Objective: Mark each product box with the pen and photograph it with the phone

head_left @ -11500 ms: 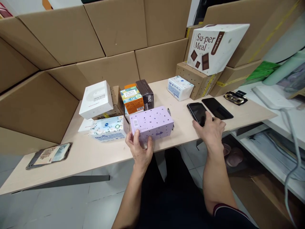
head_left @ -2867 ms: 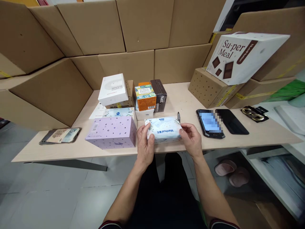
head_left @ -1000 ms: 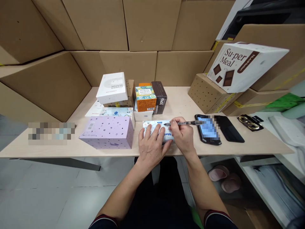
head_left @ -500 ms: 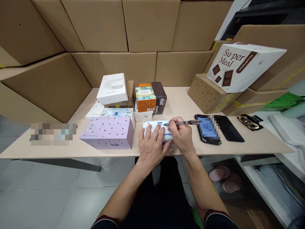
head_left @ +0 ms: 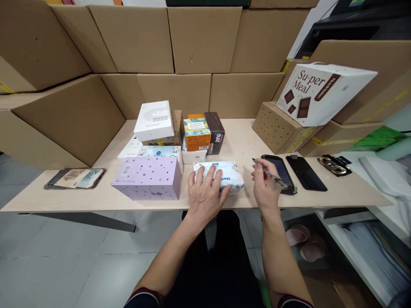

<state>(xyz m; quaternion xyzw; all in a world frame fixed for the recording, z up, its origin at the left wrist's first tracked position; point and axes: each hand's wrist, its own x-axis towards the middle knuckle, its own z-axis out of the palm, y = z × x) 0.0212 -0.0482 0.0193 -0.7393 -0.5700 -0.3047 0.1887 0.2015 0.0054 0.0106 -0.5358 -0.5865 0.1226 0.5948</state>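
Note:
My left hand (head_left: 205, 194) lies flat, fingers spread, on a soft white and blue tissue pack (head_left: 229, 176) near the table's front edge. To the pack's right, my right hand (head_left: 266, 188) grips a dark pen (head_left: 269, 173), which slants up and to the left, clear of the pack. A lilac dotted box (head_left: 146, 184) stands just left of my left hand. Close behind the pen lies a black phone (head_left: 280, 171).
Behind the pack stand an orange carton (head_left: 196, 133), a dark box (head_left: 214, 131) and a white box (head_left: 154, 119). A second phone (head_left: 305, 172) and a Su-per Meal box (head_left: 323, 92) are to the right, with banknotes on a dark wallet (head_left: 75, 178) far left. Cardboard boxes wall the table (head_left: 337, 192).
My right hand has lifted the pen off the tissue pack and moved right, toward the phone. My left hand stays flat on the pack.

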